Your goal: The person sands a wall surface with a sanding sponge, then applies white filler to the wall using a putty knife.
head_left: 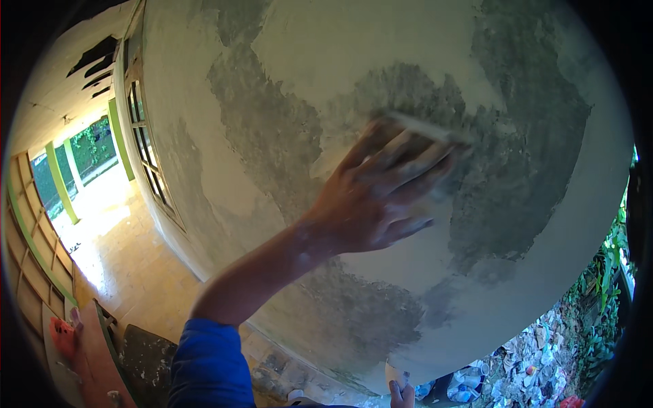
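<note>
A pale wall (347, 41) with rough dark grey patches fills most of the view. My left hand (388, 183) reaches up to it from a blue sleeve, its back toward me. Its fingers press on a flat, straight-edged pale spreader (428, 128) held against the wall; motion blurs it, and the fingers hide most of it. Low down at the bottom edge, my right hand (403, 396) closes around what looks like a putty knife, with its pale blade (396, 374) pointing up. Most of that hand is cut off by the frame.
A tiled porch floor (146, 251) runs along the left, past a framed window (146, 149) and green posts (61, 182). At lower left are a reddish board (98, 353), a red item (62, 336) and a dark chair-like thing (146, 360). Litter (530, 350) and plants (602, 285) lie lower right.
</note>
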{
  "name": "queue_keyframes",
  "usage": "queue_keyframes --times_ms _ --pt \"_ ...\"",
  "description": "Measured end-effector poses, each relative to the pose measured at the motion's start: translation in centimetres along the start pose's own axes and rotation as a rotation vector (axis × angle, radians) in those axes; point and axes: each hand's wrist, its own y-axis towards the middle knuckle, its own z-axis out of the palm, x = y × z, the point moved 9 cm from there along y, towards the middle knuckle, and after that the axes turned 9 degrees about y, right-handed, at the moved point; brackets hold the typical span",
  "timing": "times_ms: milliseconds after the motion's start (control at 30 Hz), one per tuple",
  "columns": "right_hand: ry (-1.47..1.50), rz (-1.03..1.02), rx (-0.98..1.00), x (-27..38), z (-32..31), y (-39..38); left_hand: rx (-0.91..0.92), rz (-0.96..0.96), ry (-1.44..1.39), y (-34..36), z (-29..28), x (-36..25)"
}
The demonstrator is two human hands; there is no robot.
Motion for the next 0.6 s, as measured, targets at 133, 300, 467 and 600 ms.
queue_keyframes --times_ms 133,300,467,600 --pt "0.036 -0.102 -0.018 1.7 0.4 1.0 -0.069 -0.015 -0.005 3.2 -1.2 -0.3" --pt "-0.003 0.036 0.019 1.8 -0.9 1.0 0.177 -0.043 -0.033 -3.5 1.6 -1.7" --pt "0.004 -0.190 -0.092 2.5 -1.5 0.2 0.154 -0.034 0.030 -3.3 1.8 -0.8" --pt "-0.016 -0.171 -0.067 2.3 -1.0 0.3 0.023 -0.050 0.051 2.7 0.0 -0.3"
